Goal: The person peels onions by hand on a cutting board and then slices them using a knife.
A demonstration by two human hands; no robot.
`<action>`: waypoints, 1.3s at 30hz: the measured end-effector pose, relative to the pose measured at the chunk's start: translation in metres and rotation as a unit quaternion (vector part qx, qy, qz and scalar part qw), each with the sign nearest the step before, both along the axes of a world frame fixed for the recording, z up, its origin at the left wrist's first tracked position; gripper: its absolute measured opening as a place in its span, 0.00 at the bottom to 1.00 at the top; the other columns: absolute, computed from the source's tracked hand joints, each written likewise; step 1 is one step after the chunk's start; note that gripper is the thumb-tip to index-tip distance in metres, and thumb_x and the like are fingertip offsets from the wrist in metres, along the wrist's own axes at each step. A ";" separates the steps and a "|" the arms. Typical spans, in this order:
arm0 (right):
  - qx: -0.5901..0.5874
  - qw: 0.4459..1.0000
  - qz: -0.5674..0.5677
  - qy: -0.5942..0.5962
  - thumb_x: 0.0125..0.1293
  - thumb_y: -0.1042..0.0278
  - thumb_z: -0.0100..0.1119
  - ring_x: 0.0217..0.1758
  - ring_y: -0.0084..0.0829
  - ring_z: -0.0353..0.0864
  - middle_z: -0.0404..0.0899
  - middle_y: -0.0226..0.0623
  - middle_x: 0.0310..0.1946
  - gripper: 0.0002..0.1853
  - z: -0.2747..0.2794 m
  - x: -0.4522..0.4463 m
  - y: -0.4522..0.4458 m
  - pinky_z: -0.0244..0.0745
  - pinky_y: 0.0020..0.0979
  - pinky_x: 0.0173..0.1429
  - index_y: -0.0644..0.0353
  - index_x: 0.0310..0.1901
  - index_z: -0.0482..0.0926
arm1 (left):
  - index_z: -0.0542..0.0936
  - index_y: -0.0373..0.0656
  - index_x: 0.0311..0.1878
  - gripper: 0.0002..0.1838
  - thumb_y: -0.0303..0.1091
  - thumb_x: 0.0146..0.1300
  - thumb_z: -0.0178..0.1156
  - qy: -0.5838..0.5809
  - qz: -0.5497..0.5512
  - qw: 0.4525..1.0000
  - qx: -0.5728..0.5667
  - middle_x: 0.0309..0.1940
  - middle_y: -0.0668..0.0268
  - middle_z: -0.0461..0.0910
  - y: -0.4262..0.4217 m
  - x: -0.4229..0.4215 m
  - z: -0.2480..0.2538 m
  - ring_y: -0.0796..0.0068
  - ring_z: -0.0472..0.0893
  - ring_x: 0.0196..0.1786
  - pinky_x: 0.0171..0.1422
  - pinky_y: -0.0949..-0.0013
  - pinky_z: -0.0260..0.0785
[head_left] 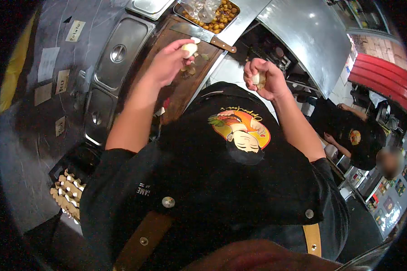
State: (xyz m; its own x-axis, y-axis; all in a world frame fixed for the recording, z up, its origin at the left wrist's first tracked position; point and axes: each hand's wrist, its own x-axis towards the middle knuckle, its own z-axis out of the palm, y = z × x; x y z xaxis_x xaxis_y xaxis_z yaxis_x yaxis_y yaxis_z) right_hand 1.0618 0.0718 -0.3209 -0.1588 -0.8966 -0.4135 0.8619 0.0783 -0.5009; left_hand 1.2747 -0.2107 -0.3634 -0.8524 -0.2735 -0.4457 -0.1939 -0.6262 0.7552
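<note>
My left hand (171, 61) is raised over the wooden cutting board (163, 72), its fingers closed on a pale, rounded peeled piece (189, 50). Beside its fingertips shows a small white piece (196, 40). My right hand (267, 79) is off to the right of the board, fingers curled round a pale piece (256, 79) with some brownish skin-like matter. On the board lie thin peelings (191, 70), under and beside my left hand. A knife with a wooden handle (223, 44) rests across the board's far end.
A metal tray (218, 32) holds small round yellow-brown items and a plastic bag. Lidded steel containers (117, 53) line the board's left side. Egg cartons (68, 194) stand at lower left. Another person (348, 131) in black is at the right, near a metal hood (303, 36).
</note>
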 end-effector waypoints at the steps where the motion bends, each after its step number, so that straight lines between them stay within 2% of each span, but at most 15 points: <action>1: -0.001 1.000 -0.001 0.000 0.72 0.74 0.60 0.34 0.33 0.82 0.78 0.38 0.34 0.07 0.010 0.000 -0.005 0.73 0.31 0.28 0.58 0.33 0.74 | 0.79 0.40 0.71 0.21 0.30 0.78 0.60 0.029 -0.022 0.999 -0.016 0.58 0.65 0.85 0.008 -0.003 0.005 0.73 0.84 0.52 0.57 0.69 0.74; 3: 0.070 0.988 0.023 0.137 0.77 0.66 0.64 0.33 0.30 0.79 0.77 0.34 0.33 0.14 0.026 0.000 -0.013 0.70 0.29 0.28 0.56 0.33 0.72 | 0.80 0.40 0.70 0.21 0.30 0.76 0.65 0.040 -0.056 0.994 -0.080 0.59 0.65 0.85 0.023 -0.012 0.025 0.75 0.83 0.53 0.59 0.70 0.75; 4: 0.074 0.971 0.046 0.223 0.75 0.67 0.71 0.34 0.22 0.78 0.77 0.29 0.34 0.12 0.022 -0.002 -0.012 0.71 0.27 0.31 0.57 0.37 0.76 | 0.82 0.41 0.68 0.21 0.29 0.74 0.68 0.028 -0.069 0.980 -0.186 0.57 0.67 0.85 0.033 -0.016 0.043 0.76 0.84 0.52 0.60 0.70 0.76; 5: 0.075 0.971 0.043 0.224 0.75 0.67 0.71 0.34 0.22 0.78 0.77 0.29 0.34 0.12 0.032 0.001 -0.016 0.71 0.27 0.31 0.57 0.37 0.76 | 0.84 0.41 0.66 0.21 0.29 0.72 0.71 0.016 -0.082 0.954 -0.289 0.54 0.68 0.86 0.043 -0.021 0.066 0.77 0.85 0.52 0.61 0.70 0.78; 7: 0.030 0.845 0.040 0.533 0.69 0.71 0.78 0.35 0.16 0.75 0.77 0.25 0.34 0.11 0.069 0.013 -0.029 0.71 0.24 0.36 0.58 0.45 0.82 | 0.85 0.40 0.64 0.20 0.30 0.70 0.73 0.030 -0.078 0.945 -0.315 0.54 0.66 0.88 0.059 -0.026 0.097 0.76 0.86 0.53 0.62 0.69 0.78; 8: 0.027 0.819 0.051 0.571 0.66 0.71 0.81 0.37 0.14 0.73 0.77 0.23 0.34 0.17 0.077 0.012 -0.026 0.70 0.23 0.40 0.58 0.54 0.85 | 0.85 0.40 0.63 0.20 0.31 0.69 0.74 0.031 -0.078 0.931 -0.356 0.54 0.64 0.88 0.067 -0.029 0.106 0.74 0.87 0.53 0.62 0.69 0.78; 9: 0.028 0.819 0.048 0.572 0.66 0.71 0.81 0.37 0.14 0.73 0.77 0.23 0.34 0.17 0.085 0.013 -0.025 0.70 0.23 0.40 0.58 0.54 0.85 | 0.85 0.40 0.63 0.21 0.31 0.68 0.75 0.032 -0.078 0.915 -0.396 0.54 0.62 0.88 0.070 -0.031 0.113 0.72 0.87 0.53 0.61 0.68 0.78; 10: 0.028 0.793 0.055 0.606 0.66 0.71 0.81 0.37 0.15 0.74 0.78 0.24 0.35 0.17 0.092 0.015 -0.025 0.70 0.23 0.39 0.58 0.54 0.86 | 0.86 0.41 0.61 0.21 0.33 0.66 0.76 0.069 -0.072 0.881 -0.463 0.53 0.59 0.88 0.072 -0.034 0.116 0.66 0.88 0.52 0.59 0.66 0.79; 11: 0.028 0.767 0.062 0.638 0.66 0.71 0.81 0.38 0.17 0.75 0.80 0.26 0.35 0.17 0.097 0.015 -0.025 0.70 0.24 0.39 0.58 0.54 0.87 | 0.86 0.41 0.61 0.21 0.33 0.66 0.76 0.070 -0.074 0.880 -0.463 0.53 0.59 0.88 0.073 -0.036 0.123 0.66 0.88 0.52 0.59 0.66 0.79; 13: -0.002 0.746 0.048 0.664 0.67 0.71 0.80 0.38 0.18 0.77 0.82 0.28 0.37 0.15 0.101 0.012 -0.023 0.70 0.24 0.39 0.59 0.52 0.87 | 0.87 0.41 0.59 0.20 0.33 0.64 0.77 0.119 -0.083 0.838 -0.526 0.51 0.59 0.88 0.075 -0.039 0.137 0.61 0.88 0.51 0.58 0.63 0.79; 16: -0.033 0.725 0.040 0.687 0.68 0.72 0.78 0.38 0.21 0.80 0.84 0.32 0.38 0.11 0.110 0.006 -0.010 0.71 0.25 0.39 0.61 0.50 0.88 | 0.87 0.41 0.57 0.20 0.33 0.63 0.78 0.133 -0.087 0.831 -0.533 0.49 0.59 0.88 0.088 -0.043 0.149 0.60 0.88 0.50 0.57 0.63 0.79; 19: -0.047 0.729 0.030 0.682 0.70 0.74 0.75 0.38 0.23 0.81 0.85 0.34 0.39 0.09 0.109 0.004 -0.003 0.72 0.26 0.39 0.62 0.50 0.89 | 0.86 0.39 0.56 0.20 0.28 0.62 0.78 0.147 -0.098 0.824 -0.539 0.49 0.60 0.88 0.091 -0.044 0.154 0.65 0.87 0.51 0.58 0.65 0.79; 24: -0.077 0.740 -0.034 0.667 0.70 0.69 0.75 0.35 0.30 0.84 0.86 0.35 0.35 0.08 0.106 0.001 0.007 0.77 0.32 0.39 0.58 0.47 0.91 | 0.87 0.39 0.57 0.21 0.28 0.61 0.79 0.147 -0.114 0.827 -0.530 0.49 0.59 0.88 0.101 -0.052 0.164 0.66 0.87 0.51 0.58 0.65 0.79; 29: -0.065 0.664 -0.049 0.743 0.70 0.72 0.72 0.35 0.37 0.85 0.85 0.38 0.34 0.07 0.118 0.007 0.019 0.78 0.35 0.40 0.59 0.48 0.89 | 0.87 0.40 0.58 0.21 0.29 0.62 0.79 0.157 -0.111 0.824 -0.533 0.49 0.60 0.88 0.110 -0.055 0.167 0.67 0.87 0.51 0.58 0.66 0.79; 39: -0.061 0.665 -0.087 0.739 0.72 0.72 0.70 0.34 0.38 0.84 0.84 0.39 0.36 0.06 0.116 0.010 0.035 0.78 0.35 0.39 0.60 0.47 0.85 | 0.87 0.40 0.60 0.21 0.29 0.63 0.78 0.125 -0.129 0.841 -0.510 0.48 0.62 0.86 0.124 -0.059 0.176 0.71 0.86 0.50 0.56 0.68 0.78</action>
